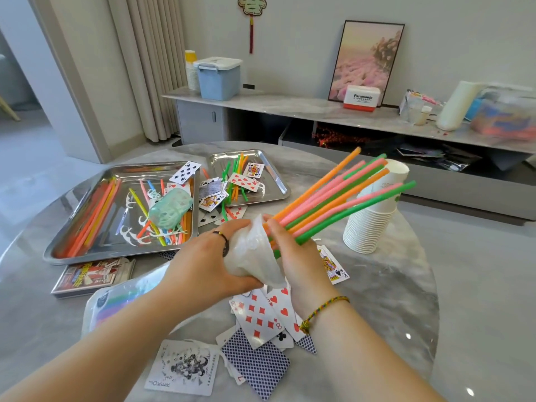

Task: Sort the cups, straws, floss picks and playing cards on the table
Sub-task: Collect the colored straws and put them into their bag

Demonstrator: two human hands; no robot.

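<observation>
Orange, pink, green straws (333, 195), seemingly in clear bag (252, 256)

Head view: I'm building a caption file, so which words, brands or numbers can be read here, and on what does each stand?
"Panasonic": white and red box; the smaller line under it is too small to read.
"8": eight of diamonds.
"K": king card.
"JOKER", upside down and slightly blurred: joker card.
Red card box: print too blurred to read.
Wall ornament: character cut off by the top edge.
</observation>
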